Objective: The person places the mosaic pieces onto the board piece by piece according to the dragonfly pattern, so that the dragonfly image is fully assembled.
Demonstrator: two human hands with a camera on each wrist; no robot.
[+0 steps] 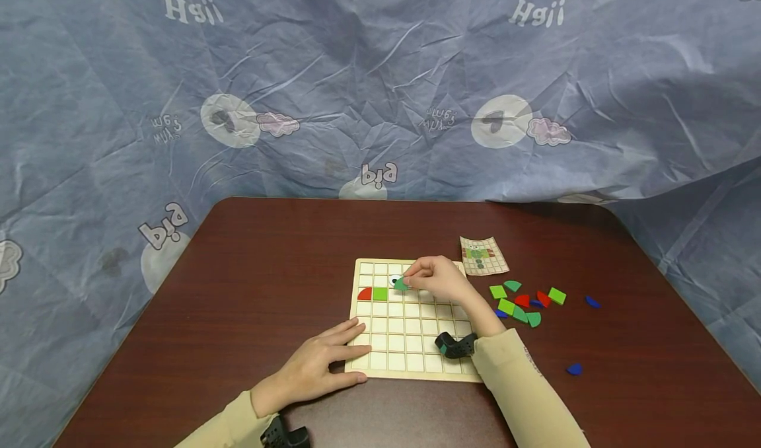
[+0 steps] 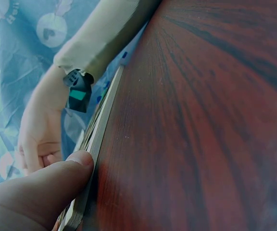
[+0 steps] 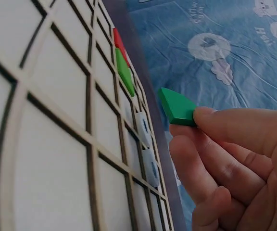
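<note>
Between thumb and fingers my right hand (image 1: pixel 436 279) pinches a dark green quarter-circle tile (image 3: pixel 178 107), held just above the upper part of a pale wooden grid board (image 1: pixel 395 362). A red quarter-circle tile (image 1: pixel 364 294) and a light green square tile (image 1: pixel 380 294) sit side by side in the board's cells. Two white eye tiles show in the right wrist view, a nearer eye tile (image 3: pixel 150 167) and a farther one (image 3: pixel 143 129). My left hand (image 1: pixel 318 362) rests at the board's left edge with its fingers extended; its thumb (image 2: pixel 81 159) touches the board's side.
A small pattern card (image 1: pixel 490 263) lies behind the board's right corner. Right of the board are scattered loose tiles, among them a light green square (image 1: pixel 557 295), a red piece (image 1: pixel 522 300) and a blue piece (image 1: pixel 574 369). A patterned cloth (image 1: pixel 380 104) hangs behind the brown table (image 1: pixel 267 256).
</note>
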